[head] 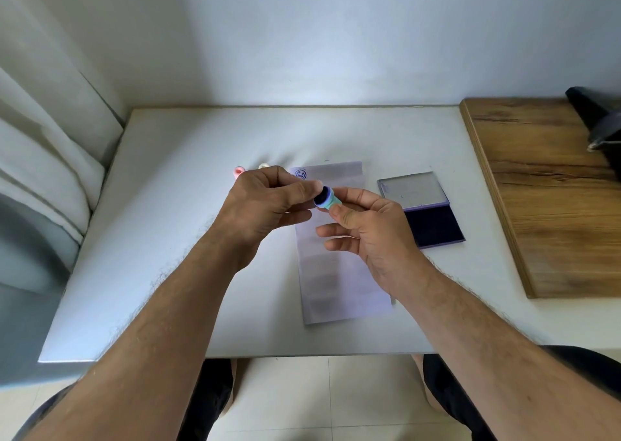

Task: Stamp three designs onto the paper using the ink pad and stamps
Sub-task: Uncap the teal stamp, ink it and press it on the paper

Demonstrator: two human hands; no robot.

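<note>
Our right hand (366, 225) pinches the teal stamp (327, 200), inked face toward our left hand (265, 202), whose curled fingertips touch its rim. The paper (339, 272) lies beneath both; the open ink pad (426, 212) sits just beyond the right hand.

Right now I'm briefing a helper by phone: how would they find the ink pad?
On the white table, look right of the long paper strip. The ink pad lies open and flat there, its dark ink nearest the person, the only lidded case.
</note>
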